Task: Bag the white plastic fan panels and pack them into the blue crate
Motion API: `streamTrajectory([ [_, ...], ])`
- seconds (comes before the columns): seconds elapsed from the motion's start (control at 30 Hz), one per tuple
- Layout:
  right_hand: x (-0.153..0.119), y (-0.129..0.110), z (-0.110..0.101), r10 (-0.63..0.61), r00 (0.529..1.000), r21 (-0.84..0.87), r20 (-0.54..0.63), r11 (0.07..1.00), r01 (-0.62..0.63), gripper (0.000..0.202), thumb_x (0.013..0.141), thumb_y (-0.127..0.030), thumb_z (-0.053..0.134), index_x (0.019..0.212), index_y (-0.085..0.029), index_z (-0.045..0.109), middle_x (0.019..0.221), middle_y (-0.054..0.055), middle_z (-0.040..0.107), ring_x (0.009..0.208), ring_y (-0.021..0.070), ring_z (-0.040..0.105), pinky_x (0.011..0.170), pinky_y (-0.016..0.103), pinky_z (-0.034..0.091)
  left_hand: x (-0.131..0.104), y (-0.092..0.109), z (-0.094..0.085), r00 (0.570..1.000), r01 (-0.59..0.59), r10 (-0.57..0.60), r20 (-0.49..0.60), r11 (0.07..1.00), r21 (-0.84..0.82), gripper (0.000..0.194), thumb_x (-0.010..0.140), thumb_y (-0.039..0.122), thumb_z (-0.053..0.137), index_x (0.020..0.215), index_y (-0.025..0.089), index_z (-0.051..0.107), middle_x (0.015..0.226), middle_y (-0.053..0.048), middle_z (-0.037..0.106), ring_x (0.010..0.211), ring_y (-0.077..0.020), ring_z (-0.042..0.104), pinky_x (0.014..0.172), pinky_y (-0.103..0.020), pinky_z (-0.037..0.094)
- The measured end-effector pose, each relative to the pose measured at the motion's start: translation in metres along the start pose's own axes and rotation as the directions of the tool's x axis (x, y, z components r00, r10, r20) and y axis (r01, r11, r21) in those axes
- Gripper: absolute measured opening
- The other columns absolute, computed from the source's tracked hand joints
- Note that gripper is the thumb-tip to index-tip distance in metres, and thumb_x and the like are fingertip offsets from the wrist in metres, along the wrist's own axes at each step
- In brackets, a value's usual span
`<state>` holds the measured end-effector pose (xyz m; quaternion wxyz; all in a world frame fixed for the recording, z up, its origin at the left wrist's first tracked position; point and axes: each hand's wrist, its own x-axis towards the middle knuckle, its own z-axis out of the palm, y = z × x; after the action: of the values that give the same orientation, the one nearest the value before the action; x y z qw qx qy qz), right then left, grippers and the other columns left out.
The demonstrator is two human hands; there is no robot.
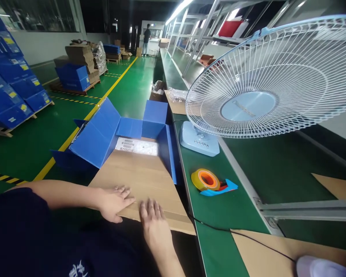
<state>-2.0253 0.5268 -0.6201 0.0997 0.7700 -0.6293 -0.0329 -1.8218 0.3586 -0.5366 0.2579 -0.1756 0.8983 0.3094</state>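
Both hands rest on a brown cardboard sheet (pixel 144 173) that slopes over the near side of an open blue carton (pixel 98 130). My left hand (pixel 113 202) lies flat near the sheet's near left part, its fingers spread. Close to the near edge, my right hand (pixel 154 221) presses down with its fingers stretched out. Neither hand grips anything. Beyond the sheet's far edge, a white printed sheet (pixel 137 146) shows inside the carton. Whether the cardboard is a flap or a separate piece, I cannot tell.
On the green bench (pixel 219 215) to the right stand a light-blue fan (pixel 248 105) and a tape dispenser (pixel 209 181). A black cable (pixel 213 227) crosses the bench. Stacked blue boxes (pixel 11 84) are on the left. A person (pixel 146 38) stands far back.
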Motion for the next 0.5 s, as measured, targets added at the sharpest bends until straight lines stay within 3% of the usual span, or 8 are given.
streamTrajectory([
  [0.1, -0.012, -0.003, -0.002, -0.006, 0.999, -0.006, -0.045, 1.000, 0.006, 0.052, 0.099, -0.019, 0.062, 0.150, -0.012, 0.065, 0.150, 0.031, 0.062, 0.132, 0.0474, 0.067, 0.110, 0.055, 0.056, -0.005, 0.005, -0.006, 0.998, -0.034, 0.033, 0.046, 0.999, 0.041, 0.100, 0.090, 0.048, 0.067, 0.177, 0.014, 0.030, 0.179, -0.025, 0.013, 0.164, -0.0508, 0.019, 0.130, -0.070, 0.033],
  [0.23, -0.018, -0.002, -0.016, 0.051, 0.997, 0.048, -0.065, 0.998, -0.048, 0.055, 0.099, -0.015, 0.057, 0.153, -0.016, 0.062, 0.152, 0.025, 0.063, 0.135, 0.0425, 0.066, 0.111, 0.052, 0.054, -0.013, 0.008, -0.022, 0.989, -0.147, 0.147, 0.005, 0.989, 0.029, 0.100, 0.078, 0.030, 0.070, 0.173, 0.023, 0.042, 0.174, -0.017, 0.037, 0.157, -0.0461, 0.044, 0.128, -0.063, 0.041],
  [0.37, -0.009, 0.008, -0.055, 0.141, 0.983, 0.084, -0.115, 0.988, -0.132, 0.053, 0.101, -0.012, 0.049, 0.151, -0.018, 0.063, 0.148, 0.018, 0.067, 0.131, 0.0367, 0.066, 0.110, 0.048, 0.054, -0.033, 0.018, -0.056, 0.971, -0.214, 0.216, -0.105, 0.976, 0.030, 0.103, 0.073, 0.026, 0.068, 0.172, 0.037, 0.043, 0.169, -0.004, 0.050, 0.153, -0.0389, 0.053, 0.136, -0.057, 0.029],
  [0.5, 0.006, 0.025, -0.096, 0.177, 0.963, 0.079, -0.206, 0.983, -0.164, 0.052, 0.101, -0.010, 0.045, 0.149, -0.017, 0.062, 0.141, 0.016, 0.069, 0.123, 0.0340, 0.066, 0.105, 0.046, 0.054, -0.073, 0.034, -0.098, 0.955, -0.214, 0.235, -0.181, 0.968, 0.128, 0.080, 0.087, 0.033, 0.063, 0.165, 0.043, 0.052, 0.161, 0.000, 0.061, 0.148, -0.0349, 0.058, 0.136, -0.051, 0.027],
])
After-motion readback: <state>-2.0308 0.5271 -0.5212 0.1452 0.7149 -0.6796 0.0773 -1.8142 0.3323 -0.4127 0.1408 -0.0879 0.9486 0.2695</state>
